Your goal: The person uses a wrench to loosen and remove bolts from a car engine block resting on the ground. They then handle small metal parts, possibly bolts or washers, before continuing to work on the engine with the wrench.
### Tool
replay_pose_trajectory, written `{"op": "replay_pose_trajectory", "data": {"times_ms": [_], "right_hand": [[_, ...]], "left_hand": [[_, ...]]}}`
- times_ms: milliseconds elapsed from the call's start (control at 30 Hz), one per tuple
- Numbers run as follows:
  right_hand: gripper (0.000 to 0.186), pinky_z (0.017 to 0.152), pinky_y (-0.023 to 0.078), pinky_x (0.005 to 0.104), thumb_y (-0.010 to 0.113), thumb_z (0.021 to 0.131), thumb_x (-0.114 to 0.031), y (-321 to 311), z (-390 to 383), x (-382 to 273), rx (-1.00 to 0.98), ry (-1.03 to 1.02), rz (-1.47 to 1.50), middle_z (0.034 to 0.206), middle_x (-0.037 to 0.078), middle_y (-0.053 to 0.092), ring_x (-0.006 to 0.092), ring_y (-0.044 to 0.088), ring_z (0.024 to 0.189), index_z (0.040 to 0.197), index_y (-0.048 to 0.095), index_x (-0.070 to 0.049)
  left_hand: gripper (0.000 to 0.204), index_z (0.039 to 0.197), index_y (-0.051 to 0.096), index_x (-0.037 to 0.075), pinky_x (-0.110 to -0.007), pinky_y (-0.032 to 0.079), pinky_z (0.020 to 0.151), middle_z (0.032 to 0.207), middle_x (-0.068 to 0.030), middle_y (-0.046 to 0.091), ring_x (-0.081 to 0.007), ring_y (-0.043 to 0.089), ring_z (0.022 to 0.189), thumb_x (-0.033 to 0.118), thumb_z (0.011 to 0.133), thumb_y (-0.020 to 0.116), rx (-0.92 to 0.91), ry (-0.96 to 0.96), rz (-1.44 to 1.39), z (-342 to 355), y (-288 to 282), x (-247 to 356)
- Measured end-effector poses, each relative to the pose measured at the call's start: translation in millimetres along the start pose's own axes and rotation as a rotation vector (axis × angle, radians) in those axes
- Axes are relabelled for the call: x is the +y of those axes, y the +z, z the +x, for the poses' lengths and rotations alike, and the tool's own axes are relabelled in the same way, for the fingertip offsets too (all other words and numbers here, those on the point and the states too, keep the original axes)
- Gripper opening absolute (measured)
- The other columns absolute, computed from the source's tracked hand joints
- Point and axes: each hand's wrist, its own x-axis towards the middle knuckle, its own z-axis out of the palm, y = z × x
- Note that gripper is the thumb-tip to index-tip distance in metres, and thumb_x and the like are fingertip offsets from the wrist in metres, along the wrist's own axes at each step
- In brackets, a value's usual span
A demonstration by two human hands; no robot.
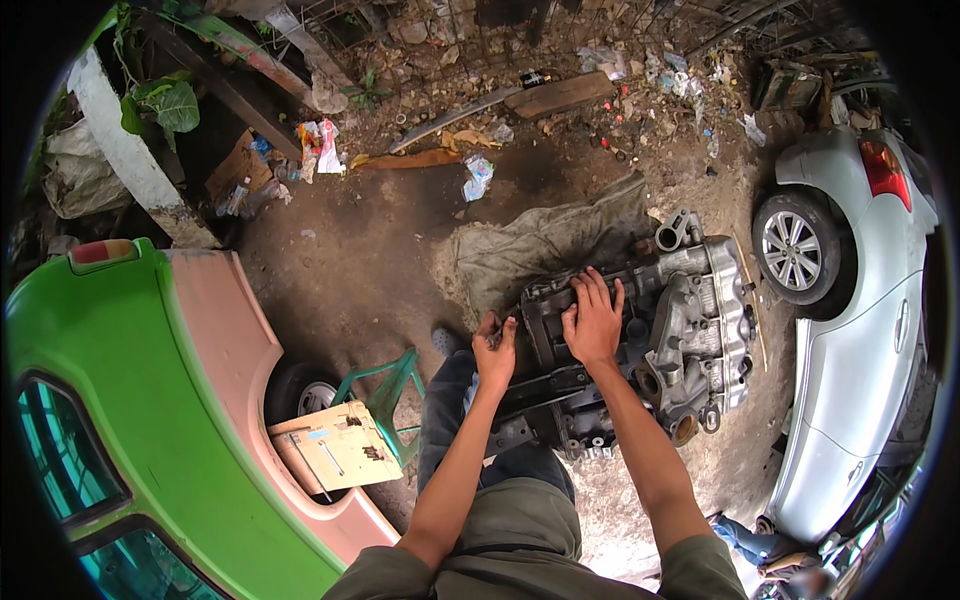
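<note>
A greasy metal engine [700,320] with a silvery casting on its right side stands in front of me, beside a crumpled dirty tarp [500,250]. My right hand [595,320] lies on the dark top part of the engine, its fingers stretched out a little apart. My left hand [494,345] is at the engine's left edge with its fingers curled and thumb raised; what is between them is too dark to make out. My lower legs are partly hidden behind the engine and my forearms.
Left are a green-and-pink car body [150,380] and a green plastic stool [395,395] beside cardboard [340,450] with a tool. Right is a silver car [855,400], with a person [750,540] low beside it. Litter and planks [560,95] lie ahead.
</note>
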Motion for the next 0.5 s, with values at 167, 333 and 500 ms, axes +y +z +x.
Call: {"op": "replay_pose_trajectory", "data": {"times_ms": [167, 333, 500], "right_hand": [[0.043, 0.123, 0.017, 0.0549, 0.054, 0.085, -0.020, -0.4, 0.1, 0.1, -0.009, 0.005, 0.009, 0.137, 0.009, 0.056, 0.0237, 0.040, 0.142, 0.127, 0.058, -0.008], [0.043, 0.122, 0.018, 0.0552, 0.055, 0.085, -0.019, 0.4, 0.3, 0.1, -0.002, 0.001, 0.010, 0.137, 0.008, 0.056, 0.0236, 0.040, 0.142, 0.127, 0.057, -0.008], [0.044, 0.122, 0.018, 0.0557, 0.055, 0.084, -0.018, 0.4, 0.4, -0.2, 0.012, -0.004, 0.011, 0.136, 0.008, 0.057, 0.0238, 0.041, 0.142, 0.126, 0.057, -0.009]], "left_hand": [[0.055, 0.129, 0.055, -0.016, -0.032, 0.049, 0.088, 0.107, -0.0185, 0.069, -0.0214, 0.064, 0.102, 0.027, 0.099, 0.069, -0.021, 0.010, 0.052, 2.6, -0.7, -1.4], [0.043, 0.118, 0.060, -0.013, -0.035, 0.051, 0.080, 0.104, -0.0175, 0.069, -0.0209, 0.067, 0.096, 0.026, 0.100, 0.066, 0.011, 0.050, 0.009, -2.4, 2.8, 5.6], [0.041, 0.124, 0.055, -0.009, -0.041, 0.052, 0.077, 0.092, -0.0232, 0.070, -0.0298, 0.070, 0.087, 0.020, 0.098, 0.066, -0.107, 0.016, 0.316, 41.3, 0.8, 18.6]]}}
